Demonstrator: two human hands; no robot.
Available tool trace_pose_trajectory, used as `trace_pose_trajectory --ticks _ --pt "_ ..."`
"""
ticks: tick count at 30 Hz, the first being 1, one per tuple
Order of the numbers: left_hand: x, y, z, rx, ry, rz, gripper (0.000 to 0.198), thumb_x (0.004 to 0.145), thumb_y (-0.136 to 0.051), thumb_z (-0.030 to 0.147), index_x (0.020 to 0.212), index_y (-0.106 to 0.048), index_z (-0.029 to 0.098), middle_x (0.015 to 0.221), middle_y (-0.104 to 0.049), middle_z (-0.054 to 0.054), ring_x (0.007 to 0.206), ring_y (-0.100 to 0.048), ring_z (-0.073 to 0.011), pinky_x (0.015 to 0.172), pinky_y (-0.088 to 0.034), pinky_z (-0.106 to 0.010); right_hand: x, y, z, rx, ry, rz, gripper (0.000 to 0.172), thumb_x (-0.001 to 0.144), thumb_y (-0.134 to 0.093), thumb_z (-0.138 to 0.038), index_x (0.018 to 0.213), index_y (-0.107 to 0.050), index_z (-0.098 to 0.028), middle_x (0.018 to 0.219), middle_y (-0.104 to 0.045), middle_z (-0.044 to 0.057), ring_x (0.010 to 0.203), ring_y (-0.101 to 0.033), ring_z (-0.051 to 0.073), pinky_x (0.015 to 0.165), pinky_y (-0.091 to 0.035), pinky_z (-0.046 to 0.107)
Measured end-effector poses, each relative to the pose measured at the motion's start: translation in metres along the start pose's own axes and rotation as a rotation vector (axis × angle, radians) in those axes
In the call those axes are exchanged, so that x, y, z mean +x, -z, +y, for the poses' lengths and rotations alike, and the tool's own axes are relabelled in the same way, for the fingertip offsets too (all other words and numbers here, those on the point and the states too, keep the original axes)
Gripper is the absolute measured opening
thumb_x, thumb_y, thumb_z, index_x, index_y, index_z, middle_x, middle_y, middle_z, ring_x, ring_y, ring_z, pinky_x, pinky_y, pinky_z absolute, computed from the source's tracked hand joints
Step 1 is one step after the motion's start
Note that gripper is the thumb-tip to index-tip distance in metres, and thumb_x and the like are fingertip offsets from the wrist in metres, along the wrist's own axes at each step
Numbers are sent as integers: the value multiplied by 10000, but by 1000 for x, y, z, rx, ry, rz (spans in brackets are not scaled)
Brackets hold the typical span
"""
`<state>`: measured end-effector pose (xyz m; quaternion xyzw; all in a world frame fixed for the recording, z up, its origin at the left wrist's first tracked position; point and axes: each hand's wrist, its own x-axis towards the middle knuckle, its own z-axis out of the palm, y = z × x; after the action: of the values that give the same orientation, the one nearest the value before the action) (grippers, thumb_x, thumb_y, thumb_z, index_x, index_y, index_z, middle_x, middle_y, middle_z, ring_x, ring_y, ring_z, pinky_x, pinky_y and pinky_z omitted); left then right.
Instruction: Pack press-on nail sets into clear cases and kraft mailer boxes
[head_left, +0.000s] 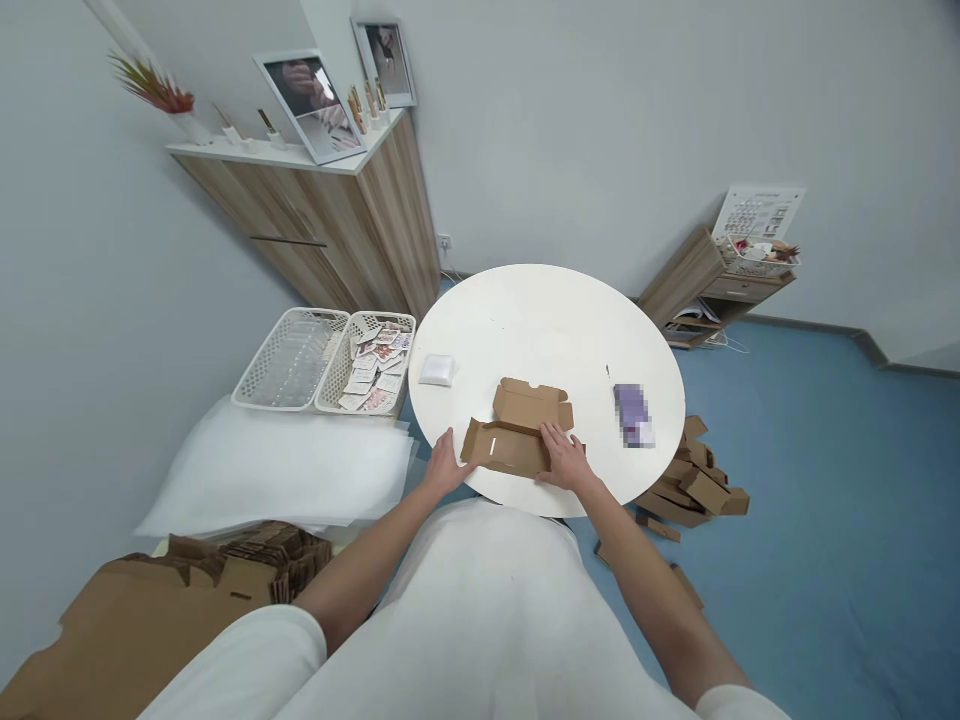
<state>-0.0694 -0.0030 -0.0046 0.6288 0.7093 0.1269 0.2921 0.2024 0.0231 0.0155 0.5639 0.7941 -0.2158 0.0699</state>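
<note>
A brown cardboard mailer box (517,449) lies partly folded on the round white table (540,310), close to the edge by my body. Its lid panel (531,405) is opened away from me, and a small white strip shows in the tray part. At the left end of the box is my left hand (444,466), thumb and fingers apart, fingertips touching its near corner. My right hand (566,460) grips the box's right end, fingers over the side and thumb at the near wall; part of that end is hidden beneath it.
On the table are a white packet (436,370) and a blurred purple item (634,414). To the left stand baskets of clear packs (292,360) and printed cards (376,370), white sheets (277,460) and stacked flat cardboard (165,620). Folded boxes (694,480) lie on the floor at right.
</note>
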Motion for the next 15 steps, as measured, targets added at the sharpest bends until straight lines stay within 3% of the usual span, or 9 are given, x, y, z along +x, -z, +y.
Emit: trace_pose_trajectory --ticks 5,9,15 --pt "3 -1 -9 -282 117 -18 605 695 -615 256 1236 -385 114 1143 -554 -155 990 -571 -212 850 -431 -321 0 -3 -1 29 -12 7 1053 594 -666 -436 1390 -13 -215 1455 -151 116 1345 -56 248 1027 -127 456" --pt "9 -3 -2 -416 184 -15 508 675 -631 203 1152 -474 131 1059 -603 -120 852 -609 -183 764 -462 -293 -1 -5 -2 73 -5 11 1058 592 -660 -449 1391 -6 -220 1461 -136 99 1346 -43 247 1020 -175 430" --pt "15 -2 5 -428 153 -18 396 668 -604 159 1058 -549 120 853 -645 -63 736 -602 -154 705 -467 -271 -3 -8 -6 92 -3 21 1052 591 -665 -429 1393 -24 -201 1461 -136 104 1346 -48 254 1023 -189 418"
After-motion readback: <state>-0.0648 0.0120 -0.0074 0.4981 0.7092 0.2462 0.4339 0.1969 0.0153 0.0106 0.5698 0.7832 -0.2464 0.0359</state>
